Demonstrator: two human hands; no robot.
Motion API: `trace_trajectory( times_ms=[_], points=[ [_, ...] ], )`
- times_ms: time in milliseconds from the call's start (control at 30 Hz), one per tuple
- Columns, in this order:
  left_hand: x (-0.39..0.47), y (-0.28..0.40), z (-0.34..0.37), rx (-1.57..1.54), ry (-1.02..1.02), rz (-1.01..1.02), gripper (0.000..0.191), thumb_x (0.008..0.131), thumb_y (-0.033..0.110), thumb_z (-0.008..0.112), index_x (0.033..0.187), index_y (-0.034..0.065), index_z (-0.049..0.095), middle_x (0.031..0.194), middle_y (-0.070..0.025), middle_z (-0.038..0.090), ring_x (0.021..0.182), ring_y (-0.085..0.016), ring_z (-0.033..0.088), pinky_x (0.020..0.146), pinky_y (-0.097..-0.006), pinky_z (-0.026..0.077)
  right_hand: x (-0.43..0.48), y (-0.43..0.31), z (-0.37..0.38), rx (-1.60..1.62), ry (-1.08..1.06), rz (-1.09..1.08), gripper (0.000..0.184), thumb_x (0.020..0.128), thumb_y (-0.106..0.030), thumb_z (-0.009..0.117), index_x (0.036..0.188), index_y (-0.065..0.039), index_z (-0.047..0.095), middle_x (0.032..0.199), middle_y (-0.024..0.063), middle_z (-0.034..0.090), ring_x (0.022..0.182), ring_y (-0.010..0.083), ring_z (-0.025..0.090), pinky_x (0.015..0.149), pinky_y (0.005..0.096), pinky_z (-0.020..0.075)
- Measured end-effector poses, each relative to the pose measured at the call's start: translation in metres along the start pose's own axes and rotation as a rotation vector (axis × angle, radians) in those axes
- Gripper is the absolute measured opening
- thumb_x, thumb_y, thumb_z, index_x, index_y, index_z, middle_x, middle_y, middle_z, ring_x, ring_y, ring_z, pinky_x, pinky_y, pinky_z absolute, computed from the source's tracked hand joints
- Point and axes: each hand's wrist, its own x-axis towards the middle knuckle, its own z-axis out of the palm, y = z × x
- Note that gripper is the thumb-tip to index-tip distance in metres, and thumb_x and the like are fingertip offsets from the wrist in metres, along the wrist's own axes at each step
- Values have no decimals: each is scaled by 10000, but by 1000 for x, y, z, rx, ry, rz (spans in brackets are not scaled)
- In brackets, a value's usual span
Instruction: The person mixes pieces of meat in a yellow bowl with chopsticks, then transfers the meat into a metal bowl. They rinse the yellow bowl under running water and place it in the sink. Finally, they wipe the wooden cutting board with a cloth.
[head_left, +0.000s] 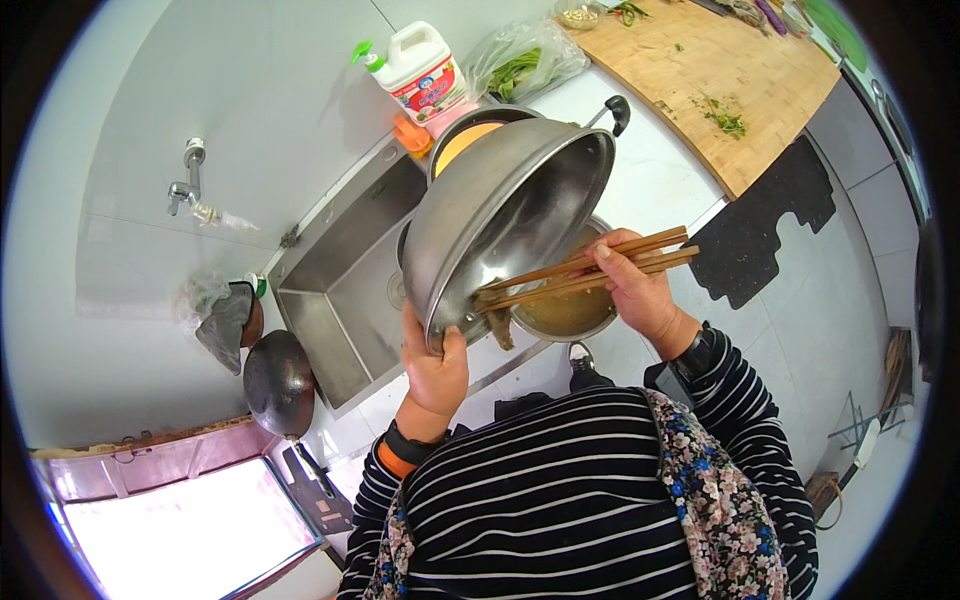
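My left hand (435, 375) grips the lower rim of a large metal wok (480, 202), which is tilted steeply on its side over the sink edge. Several wooden chopsticks (645, 259) are held in my right hand (637, 289), with their tips inside the wok near its lower rim. At those tips lies a brownish, wet-looking piece of food (499, 326), hanging over the rim. Beneath the chopsticks stands a metal bowl (570, 307) with cloudy brownish liquid in it. The bowl is partly hidden behind the wok and my right hand.
A stainless steel sink (337, 300) lies at the left, with a dark wok (279, 382) beside it and a wall faucet (191, 176). Behind are a pump jug (427, 75) and a bag of green vegetables (517, 71). A wooden cutting board (712, 75) with herb scraps is at upper right.
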Motion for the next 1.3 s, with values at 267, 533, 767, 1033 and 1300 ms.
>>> trace_trajectory(
  times_ms=[267,533,767,1033,1300],
  points=[
    [-2,1,-2,85,11,59,599,818,-33,521,1385,-8,329,1015,-261,629,859,-356,664,741,-354,513,17,-18,-27,-58,22,-173,139,956,-134,544,986,2,552,958,121,630,901,207,635,858,363,527],
    [0,15,-5,303,7,186,585,829,-13,548,1375,-25,337,1003,-266,636,875,-391,670,717,-367,521,11,-21,-39,-133,33,-186,141,947,-111,542,962,24,580,946,138,645,854,223,650,805,356,546],
    [11,2,-27,360,237,230,548,830,-14,516,1350,-64,351,887,-240,638,746,-312,666,663,-336,511,7,-45,-49,19,23,-183,162,965,-134,488,980,8,564,942,153,640,834,243,645,809,369,524],
    [21,-16,-109,512,396,190,547,831,34,503,1350,-60,355,843,-208,634,710,-274,654,646,-334,502,2,-46,-48,39,53,-195,151,969,-113,482,996,15,558,947,152,628,837,251,644,815,364,521],
    [24,-81,-191,734,277,120,643,770,29,528,1352,-118,299,938,-327,601,769,-475,618,688,-462,515,-11,-41,-21,9,126,-211,171,981,-132,468,1003,6,566,958,148,626,833,255,645,796,355,530]
  ],
)
